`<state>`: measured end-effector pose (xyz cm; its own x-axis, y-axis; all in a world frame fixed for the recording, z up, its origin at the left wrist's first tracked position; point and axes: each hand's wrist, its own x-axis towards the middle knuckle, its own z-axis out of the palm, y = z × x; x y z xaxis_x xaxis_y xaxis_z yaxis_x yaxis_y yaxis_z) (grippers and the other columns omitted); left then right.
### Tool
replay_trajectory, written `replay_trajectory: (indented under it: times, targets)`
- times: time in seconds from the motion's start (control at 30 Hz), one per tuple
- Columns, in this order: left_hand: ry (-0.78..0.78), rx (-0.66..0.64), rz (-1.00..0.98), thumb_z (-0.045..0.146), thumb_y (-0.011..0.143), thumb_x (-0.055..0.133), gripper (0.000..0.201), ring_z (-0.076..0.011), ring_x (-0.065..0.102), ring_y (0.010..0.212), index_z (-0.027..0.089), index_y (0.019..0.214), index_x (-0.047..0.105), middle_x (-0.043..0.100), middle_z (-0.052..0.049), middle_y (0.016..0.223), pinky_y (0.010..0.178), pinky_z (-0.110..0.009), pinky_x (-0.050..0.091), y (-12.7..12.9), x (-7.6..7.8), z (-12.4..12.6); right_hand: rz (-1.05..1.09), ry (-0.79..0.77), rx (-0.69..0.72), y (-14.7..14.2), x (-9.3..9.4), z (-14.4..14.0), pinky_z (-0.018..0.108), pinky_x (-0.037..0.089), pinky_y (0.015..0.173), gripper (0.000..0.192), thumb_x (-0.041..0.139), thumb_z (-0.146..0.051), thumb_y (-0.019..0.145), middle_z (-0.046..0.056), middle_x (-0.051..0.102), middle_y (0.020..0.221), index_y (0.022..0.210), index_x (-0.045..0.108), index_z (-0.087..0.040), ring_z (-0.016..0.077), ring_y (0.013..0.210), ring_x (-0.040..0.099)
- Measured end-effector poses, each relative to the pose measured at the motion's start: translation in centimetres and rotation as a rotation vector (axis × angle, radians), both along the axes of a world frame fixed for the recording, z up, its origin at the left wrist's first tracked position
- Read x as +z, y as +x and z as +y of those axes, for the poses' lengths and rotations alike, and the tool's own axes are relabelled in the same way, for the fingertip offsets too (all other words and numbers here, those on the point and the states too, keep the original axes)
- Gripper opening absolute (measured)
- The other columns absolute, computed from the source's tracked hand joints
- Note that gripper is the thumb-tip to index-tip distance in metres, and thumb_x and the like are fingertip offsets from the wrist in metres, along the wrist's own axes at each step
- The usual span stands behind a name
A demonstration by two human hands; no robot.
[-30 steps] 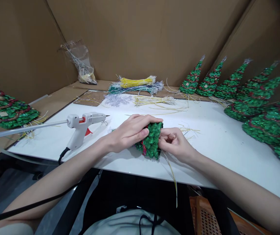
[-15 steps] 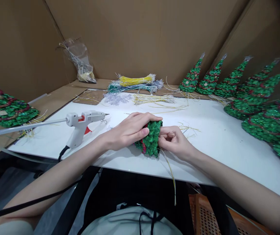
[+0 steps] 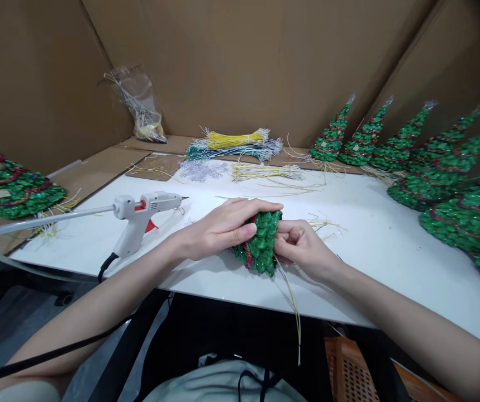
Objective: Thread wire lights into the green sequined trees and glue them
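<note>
A small green glittery Christmas tree [image 3: 264,243] with a red garland lies on its side over the white table, its base turned to the right. My left hand [image 3: 223,229] is wrapped over it from above, thumb on the near side. At the base, the curled fingers of my right hand [image 3: 296,243] reach partly inside the tree; their tips are hidden, and what they pinch cannot be seen. From the base, thin yellow and white wires [image 3: 294,301] hang down past the table's front edge.
Left of my hands stands a white glue gun [image 3: 139,218] with its stick and cord. Finished-looking trees [image 3: 403,139] line the right side; another tree [image 3: 9,184] is at far left. Wire bundles [image 3: 235,139], silver pieces [image 3: 202,170] and a plastic bag [image 3: 143,106] lie at the back.
Both hands keep their hold on the tree, and the right fingers still work at its base. The whole view has shifted slightly; little else differs.
</note>
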<state>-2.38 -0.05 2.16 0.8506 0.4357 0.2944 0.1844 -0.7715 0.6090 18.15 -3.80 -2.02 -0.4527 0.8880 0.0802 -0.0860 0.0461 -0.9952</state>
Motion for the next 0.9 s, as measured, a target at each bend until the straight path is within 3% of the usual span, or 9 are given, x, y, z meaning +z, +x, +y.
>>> replay_trajectory:
  times: [0.9]
  targets:
    - [0.032,0.025,0.035,0.041,0.100,0.031,0.046,-0.0260,0.042,0.129,0.019,0.141,0.036,0.047,-0.011,0.141,0.110,-0.039,0.029,0.11,-0.06,-0.18,0.020,-0.036,-0.025,-0.08,0.32,-0.15,0.020,0.033,0.044,0.021,0.074,-0.025,0.070,-0.007,0.041,0.043,0.061,0.057,-0.015,0.0057,0.041,0.036]
